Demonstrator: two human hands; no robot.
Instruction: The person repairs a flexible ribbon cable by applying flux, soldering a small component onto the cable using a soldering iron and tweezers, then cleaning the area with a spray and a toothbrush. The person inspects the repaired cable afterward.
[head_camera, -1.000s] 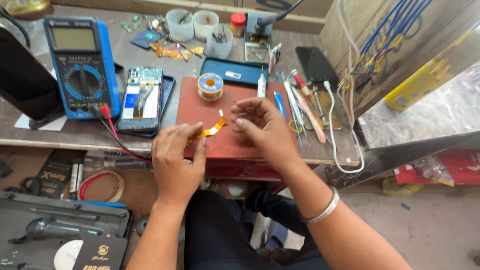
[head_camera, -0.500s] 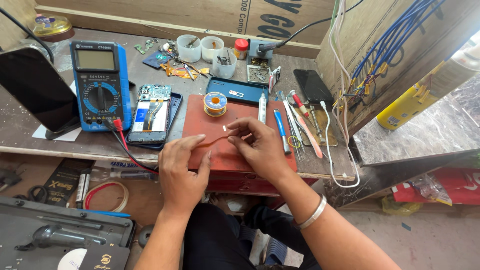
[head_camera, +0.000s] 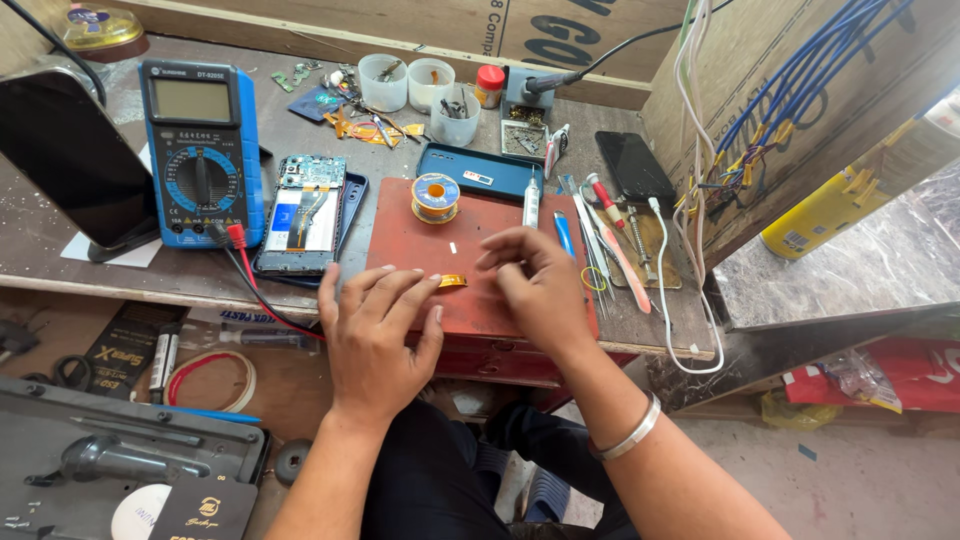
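Fingertips of both hands, left hand and right hand, press flex strip.

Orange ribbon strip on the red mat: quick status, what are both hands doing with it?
Left hand flat on red mat, fingertips at orange ribbon strip. Right hand curled beside the strip's other end, grip unclear. Solder spool behind, apart.

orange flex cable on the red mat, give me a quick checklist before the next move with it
1. Orange flex cable lies flat on the red mat: ok.
2. Left hand fingertips rest at the cable's end: ok.
3. Right hand grips the cable: cannot tell, fingers curl just beside it.
4. Solder spool stands apart from the cable: ok.
5. Opened phone lies beside the mat: ok.
6. Multimeter leads stay off the mat: ok.
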